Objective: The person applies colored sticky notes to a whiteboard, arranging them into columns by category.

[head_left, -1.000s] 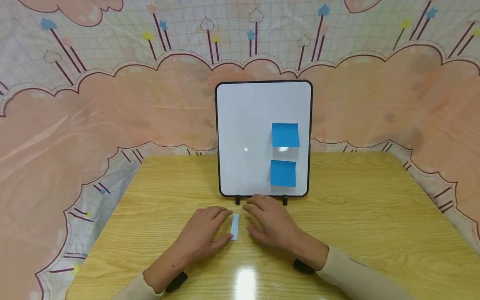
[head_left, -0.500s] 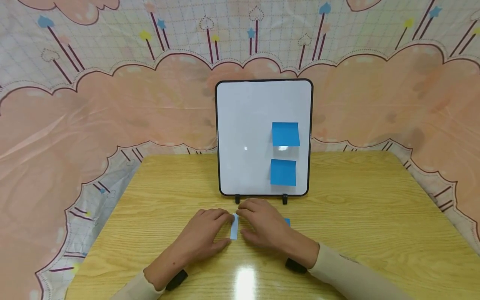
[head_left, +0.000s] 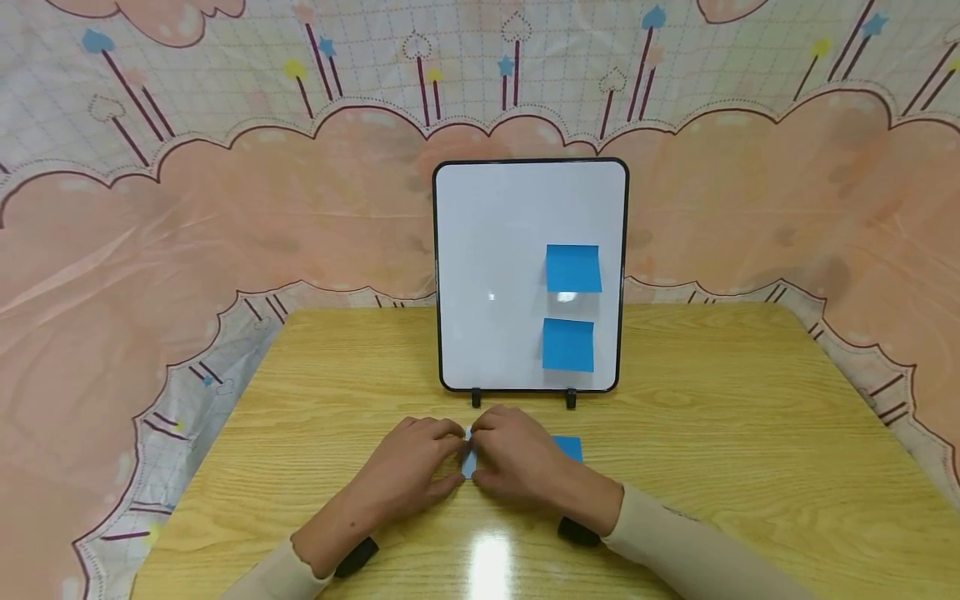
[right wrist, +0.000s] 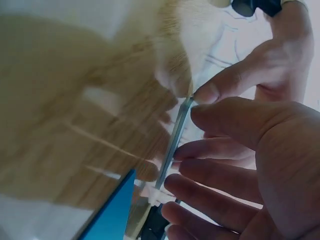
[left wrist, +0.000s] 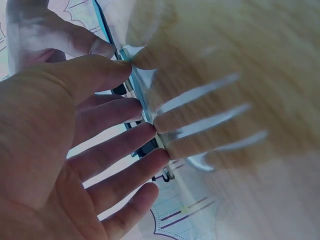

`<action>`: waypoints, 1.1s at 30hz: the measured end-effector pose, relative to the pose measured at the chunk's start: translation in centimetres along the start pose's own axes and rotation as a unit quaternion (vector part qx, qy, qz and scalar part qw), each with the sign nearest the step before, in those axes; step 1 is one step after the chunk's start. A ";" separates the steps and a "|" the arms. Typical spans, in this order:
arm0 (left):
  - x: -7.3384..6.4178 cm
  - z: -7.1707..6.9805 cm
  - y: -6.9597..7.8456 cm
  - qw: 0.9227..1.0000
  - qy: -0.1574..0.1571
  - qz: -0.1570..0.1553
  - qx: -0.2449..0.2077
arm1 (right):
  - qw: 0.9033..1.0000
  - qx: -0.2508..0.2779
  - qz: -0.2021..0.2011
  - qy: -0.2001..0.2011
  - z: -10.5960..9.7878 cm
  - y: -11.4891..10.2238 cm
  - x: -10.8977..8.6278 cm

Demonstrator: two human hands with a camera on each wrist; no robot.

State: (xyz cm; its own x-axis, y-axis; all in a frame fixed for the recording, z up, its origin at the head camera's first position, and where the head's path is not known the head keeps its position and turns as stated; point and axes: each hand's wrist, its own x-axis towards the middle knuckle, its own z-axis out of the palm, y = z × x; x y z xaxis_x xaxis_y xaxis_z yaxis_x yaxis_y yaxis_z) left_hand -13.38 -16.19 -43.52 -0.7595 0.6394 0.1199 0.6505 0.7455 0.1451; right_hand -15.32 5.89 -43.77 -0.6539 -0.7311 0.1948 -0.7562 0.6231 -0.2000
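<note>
A narrow pale-blue strip [head_left: 470, 463] lies flat on the wooden table between the two hands. My left hand [head_left: 411, 468] is at its left side, thumb and fingertips right at the long edge, fingers spread and lightly bent. From the other side my right hand [head_left: 521, 457] meets it the same way, nearly touching the left. In the right wrist view the strip [right wrist: 175, 135] appears as a thin bar beside the fingertips. A blue sticky note [head_left: 568, 448] on the table is partly hidden behind the right hand; its corner [right wrist: 112, 212] also shows in the right wrist view.
Behind the hands stands a black-framed whiteboard [head_left: 491, 225] on small black feet [head_left: 572, 399]. An upper blue sticky note [head_left: 573, 268] and a lower blue sticky note [head_left: 568, 345] are on its right half. Patterned cloth [head_left: 337, 212] surrounds the table [head_left: 712, 433].
My right hand has moved left and slightly down to the strip, uncovering part of the blue sticky note on the table. The left hand has stayed nearly still.
</note>
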 end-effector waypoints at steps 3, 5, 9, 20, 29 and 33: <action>0.0 0.1 0.1 1.000 -0.001 0.002 0.005 | 1.000 -0.008 0.006 -0.013 0.0 -0.2 0.1; 0.0 0.1 0.1 1.000 -0.001 0.004 0.006 | 1.000 -0.016 0.007 -0.019 0.0 -0.3 0.2; -0.1 0.1 0.1 1.000 -0.001 0.005 0.002 | 0.999 -0.028 0.009 -0.021 0.0 -0.5 0.2; -0.4 0.1 0.1 1.000 -0.003 0.007 -0.009 | 0.999 -0.035 0.008 -0.014 0.3 -0.6 -0.1; -0.2 0.1 -0.1 1.000 0.015 0.017 -0.008 | 0.999 -0.034 -0.003 0.001 0.3 -0.6 -0.2; -0.3 0.1 -0.1 1.000 0.015 0.015 -0.015 | 0.999 -0.034 -0.004 -0.001 0.3 -0.6 -0.3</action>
State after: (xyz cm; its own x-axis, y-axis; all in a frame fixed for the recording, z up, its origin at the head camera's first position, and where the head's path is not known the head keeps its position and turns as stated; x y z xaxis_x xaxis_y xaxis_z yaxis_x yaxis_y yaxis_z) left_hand -13.25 -16.43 -43.64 -0.7399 0.6548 0.1543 0.6727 0.7202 0.1696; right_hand -14.65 5.61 -44.04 -0.6480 -0.7363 0.1947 -0.7612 0.6348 -0.1327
